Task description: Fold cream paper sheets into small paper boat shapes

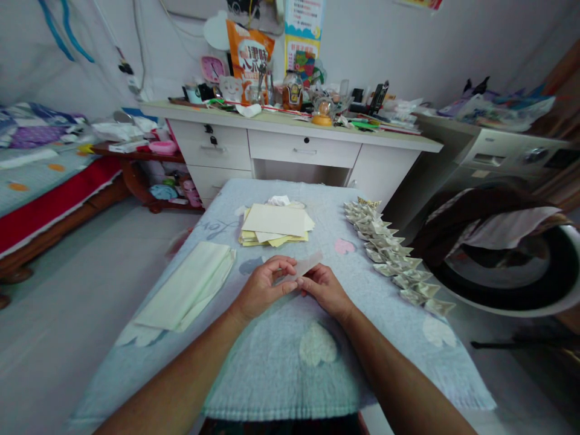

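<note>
Between my two hands, over the middle of the cloth-covered table, is a small folded piece of white paper (310, 263). My left hand (268, 285) pinches its left end with thumb and fingers. At the other end my right hand (324, 289) grips the near edge, fingers closed and partly hidden behind the paper. Just beyond my hands lies a stack of white and yellow paper sheets (275, 219). To the right, folded paper boats (385, 248) stand nested in a long slanting row.
A folded pale green cloth or paper (185, 287) lies on the table's left side. Behind the table stands a white desk (303, 148) crowded with jars, a bag and a clock. A washing machine (502, 163) with its door open is at the right, a bed (49, 175) at the left.
</note>
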`<state>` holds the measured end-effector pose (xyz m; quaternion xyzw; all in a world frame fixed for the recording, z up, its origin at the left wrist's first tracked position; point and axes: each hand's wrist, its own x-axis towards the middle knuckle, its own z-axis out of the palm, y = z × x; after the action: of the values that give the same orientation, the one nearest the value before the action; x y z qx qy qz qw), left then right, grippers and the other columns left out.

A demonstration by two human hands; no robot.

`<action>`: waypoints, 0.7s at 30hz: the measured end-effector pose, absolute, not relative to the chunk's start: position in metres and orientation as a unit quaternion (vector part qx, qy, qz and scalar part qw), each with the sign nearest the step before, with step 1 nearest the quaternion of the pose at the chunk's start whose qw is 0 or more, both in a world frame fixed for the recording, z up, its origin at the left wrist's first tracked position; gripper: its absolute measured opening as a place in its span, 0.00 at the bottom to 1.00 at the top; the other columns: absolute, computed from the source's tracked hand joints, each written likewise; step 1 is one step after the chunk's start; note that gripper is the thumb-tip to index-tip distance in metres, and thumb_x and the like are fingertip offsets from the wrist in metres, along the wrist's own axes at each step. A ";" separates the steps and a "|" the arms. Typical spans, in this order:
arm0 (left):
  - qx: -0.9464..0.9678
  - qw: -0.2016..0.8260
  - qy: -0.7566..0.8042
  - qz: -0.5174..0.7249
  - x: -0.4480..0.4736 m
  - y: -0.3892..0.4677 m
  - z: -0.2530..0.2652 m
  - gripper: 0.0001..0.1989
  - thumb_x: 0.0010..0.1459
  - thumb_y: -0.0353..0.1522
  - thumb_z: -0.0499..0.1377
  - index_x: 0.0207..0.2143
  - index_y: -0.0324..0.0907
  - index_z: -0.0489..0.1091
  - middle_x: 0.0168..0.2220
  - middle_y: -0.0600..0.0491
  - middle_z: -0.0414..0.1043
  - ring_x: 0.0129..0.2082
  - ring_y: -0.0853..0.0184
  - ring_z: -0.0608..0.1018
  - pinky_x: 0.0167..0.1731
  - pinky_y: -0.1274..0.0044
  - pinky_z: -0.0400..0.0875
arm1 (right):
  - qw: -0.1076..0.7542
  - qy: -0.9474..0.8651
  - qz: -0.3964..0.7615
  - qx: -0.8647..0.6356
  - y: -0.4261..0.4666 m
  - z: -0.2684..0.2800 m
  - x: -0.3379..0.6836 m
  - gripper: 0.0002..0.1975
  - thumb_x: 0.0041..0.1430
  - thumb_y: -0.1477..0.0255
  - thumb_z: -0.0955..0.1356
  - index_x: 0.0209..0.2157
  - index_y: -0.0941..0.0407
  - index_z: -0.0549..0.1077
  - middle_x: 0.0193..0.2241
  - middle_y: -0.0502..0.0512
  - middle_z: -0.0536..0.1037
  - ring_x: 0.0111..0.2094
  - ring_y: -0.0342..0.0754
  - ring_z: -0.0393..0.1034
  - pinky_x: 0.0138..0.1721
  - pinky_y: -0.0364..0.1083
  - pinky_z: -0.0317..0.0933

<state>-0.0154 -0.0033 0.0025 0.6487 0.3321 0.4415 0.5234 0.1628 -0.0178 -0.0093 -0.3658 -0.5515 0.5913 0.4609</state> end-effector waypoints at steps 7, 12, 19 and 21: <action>0.658 0.523 0.332 0.429 -0.016 -0.003 -0.001 0.09 0.53 0.35 0.63 0.34 0.40 0.72 0.47 0.45 0.70 0.49 0.61 0.74 0.53 0.67 0.66 | 0.461 -0.554 0.587 -0.368 -0.019 -0.005 0.164 0.17 0.50 0.58 0.72 0.36 0.56 0.74 0.27 0.50 0.73 0.26 0.41 0.63 0.25 0.40 0.58; 0.656 0.516 0.327 0.443 -0.015 -0.004 0.002 0.07 0.52 0.33 0.62 0.34 0.40 0.71 0.46 0.45 0.70 0.50 0.61 0.73 0.53 0.67 0.66 | 0.469 -0.550 0.589 -0.361 -0.020 -0.004 0.164 0.16 0.50 0.61 0.72 0.38 0.56 0.74 0.30 0.51 0.75 0.28 0.42 0.64 0.27 0.40 0.57; 0.669 0.471 0.322 0.477 -0.010 -0.011 0.007 0.13 0.52 0.25 0.58 0.42 0.42 0.66 0.50 0.46 0.64 0.52 0.62 0.71 0.48 0.71 0.72 | 0.480 -0.554 0.546 -0.405 -0.022 -0.006 0.163 0.09 0.50 0.69 0.68 0.34 0.56 0.70 0.22 0.47 0.70 0.22 0.41 0.62 0.24 0.41 0.58; 0.684 0.439 0.328 0.481 -0.008 -0.013 0.007 0.17 0.51 0.23 0.57 0.44 0.43 0.65 0.51 0.47 0.62 0.53 0.62 0.70 0.48 0.72 0.72 | 0.490 -0.559 0.516 -0.426 -0.023 -0.007 0.161 0.08 0.50 0.71 0.67 0.35 0.56 0.68 0.22 0.47 0.70 0.22 0.42 0.62 0.25 0.41 0.59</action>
<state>-0.0081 -0.0129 0.0074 0.6838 0.3285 0.4811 0.4393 0.1613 -0.0226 -0.0071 -0.4260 -0.5592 0.5157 0.4897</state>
